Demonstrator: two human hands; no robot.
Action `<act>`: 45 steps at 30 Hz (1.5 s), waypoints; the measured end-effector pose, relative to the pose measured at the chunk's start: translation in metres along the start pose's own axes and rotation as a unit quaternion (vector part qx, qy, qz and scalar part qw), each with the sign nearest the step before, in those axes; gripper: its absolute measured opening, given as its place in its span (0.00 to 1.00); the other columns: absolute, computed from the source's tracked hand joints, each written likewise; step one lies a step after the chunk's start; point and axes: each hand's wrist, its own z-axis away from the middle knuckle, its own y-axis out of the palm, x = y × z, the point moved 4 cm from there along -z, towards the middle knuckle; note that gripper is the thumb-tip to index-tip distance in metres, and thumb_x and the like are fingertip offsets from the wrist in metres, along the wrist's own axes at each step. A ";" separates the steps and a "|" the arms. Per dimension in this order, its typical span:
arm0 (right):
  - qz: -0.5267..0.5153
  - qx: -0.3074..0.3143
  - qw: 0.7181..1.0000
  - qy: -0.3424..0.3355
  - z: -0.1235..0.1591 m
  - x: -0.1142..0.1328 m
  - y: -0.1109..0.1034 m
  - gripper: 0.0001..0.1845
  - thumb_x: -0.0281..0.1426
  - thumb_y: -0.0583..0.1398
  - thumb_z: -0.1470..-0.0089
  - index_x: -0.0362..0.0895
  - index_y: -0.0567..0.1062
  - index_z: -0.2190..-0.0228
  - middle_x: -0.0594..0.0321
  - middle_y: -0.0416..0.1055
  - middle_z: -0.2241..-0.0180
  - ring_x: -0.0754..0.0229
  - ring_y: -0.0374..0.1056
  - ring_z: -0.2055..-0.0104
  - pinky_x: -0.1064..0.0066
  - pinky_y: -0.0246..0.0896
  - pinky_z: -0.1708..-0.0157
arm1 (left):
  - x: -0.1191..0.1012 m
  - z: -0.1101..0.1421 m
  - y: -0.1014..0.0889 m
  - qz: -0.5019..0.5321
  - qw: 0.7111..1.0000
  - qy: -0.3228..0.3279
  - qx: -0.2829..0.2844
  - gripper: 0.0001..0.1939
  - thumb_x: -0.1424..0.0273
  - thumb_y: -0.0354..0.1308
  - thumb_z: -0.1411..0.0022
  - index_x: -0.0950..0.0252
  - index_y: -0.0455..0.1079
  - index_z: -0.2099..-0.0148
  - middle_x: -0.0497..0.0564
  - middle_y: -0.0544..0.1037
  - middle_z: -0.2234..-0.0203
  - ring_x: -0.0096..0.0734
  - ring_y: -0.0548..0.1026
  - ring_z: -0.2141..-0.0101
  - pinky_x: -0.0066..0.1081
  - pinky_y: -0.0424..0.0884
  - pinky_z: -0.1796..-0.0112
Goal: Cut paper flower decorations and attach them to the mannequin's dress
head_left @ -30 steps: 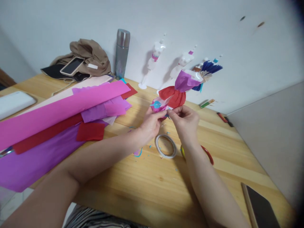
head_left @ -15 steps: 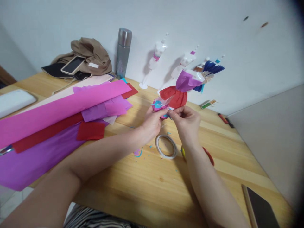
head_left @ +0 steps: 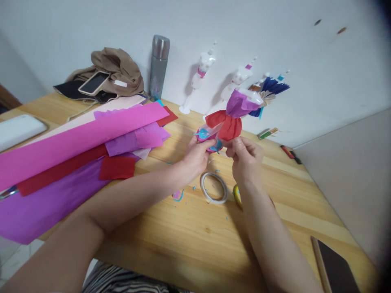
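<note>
A small dress form wears a crepe-paper dress (head_left: 242, 103) with a purple bodice and a flared red skirt (head_left: 230, 127). Below the red, a pink layer carries blue paper pieces (head_left: 204, 133). My left hand (head_left: 197, 154) is closed around the lower pink part, thumb on top. On the other side, my right hand (head_left: 247, 156) pinches at the lower right edge of the red skirt; its fingertips partly hide what is between them. The dress form tilts to the upper right. Under the hands lies a roll of white tape (head_left: 214, 202).
Pink, red and purple paper sheets (head_left: 76, 138) cover the left side. Along the wall stand a grey thermos (head_left: 159, 67) and white dress forms (head_left: 199, 77). A yellow ring-shaped thing (head_left: 237, 197) is half hidden by my right forearm. A dark phone-like slab (head_left: 334, 264) lies front right.
My right hand has shifted right, from the pink and blue layer to the red skirt's edge, which it pulls slightly outward. My left hand keeps its hold.
</note>
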 end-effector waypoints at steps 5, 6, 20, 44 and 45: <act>0.005 0.009 1.000 -0.009 0.008 0.007 0.004 0.13 0.40 0.63 0.46 0.46 0.78 0.76 0.71 0.54 0.84 0.63 0.55 0.79 0.66 0.54 0.73 | -0.001 -0.003 0.000 0.020 0.998 0.055 0.011 0.24 0.84 0.65 0.50 0.62 0.72 0.51 0.44 0.76 0.74 0.26 0.73 0.72 0.30 0.65 0.61; 0.007 0.014 1.000 -0.004 0.009 0.008 0.006 0.12 0.39 0.63 0.46 0.46 0.79 0.76 0.72 0.53 0.84 0.62 0.57 0.78 0.65 0.57 0.72 | -0.001 -0.003 -0.001 0.021 0.998 0.053 0.005 0.23 0.84 0.65 0.51 0.62 0.73 0.53 0.44 0.75 0.74 0.25 0.72 0.73 0.30 0.65 0.62; -0.146 0.029 0.984 0.096 0.009 -0.001 0.014 0.15 0.45 0.66 0.47 0.45 0.81 0.73 0.75 0.47 0.86 0.68 0.39 0.84 0.69 0.33 0.81 | -0.001 -0.003 -0.004 0.003 0.999 0.045 0.025 0.12 0.82 0.65 0.51 0.63 0.69 0.67 0.48 0.77 0.72 0.29 0.74 0.67 0.32 0.64 0.59; -0.144 0.011 0.984 0.107 0.012 -0.003 0.015 0.08 0.36 0.67 0.52 0.45 0.83 0.70 0.74 0.53 0.88 0.68 0.42 0.83 0.69 0.32 0.79 | -0.001 -0.002 -0.007 0.031 0.999 0.041 0.009 0.13 0.84 0.63 0.51 0.64 0.69 0.66 0.46 0.76 0.74 0.25 0.74 0.71 0.29 0.66 0.62; -0.142 0.011 0.984 0.107 0.012 -0.004 0.015 0.09 0.36 0.67 0.52 0.45 0.83 0.70 0.74 0.52 0.88 0.68 0.42 0.83 0.69 0.32 0.79 | -0.001 -0.002 -0.007 0.031 0.999 0.037 0.010 0.12 0.84 0.64 0.51 0.65 0.69 0.66 0.46 0.76 0.74 0.25 0.73 0.71 0.29 0.66 0.63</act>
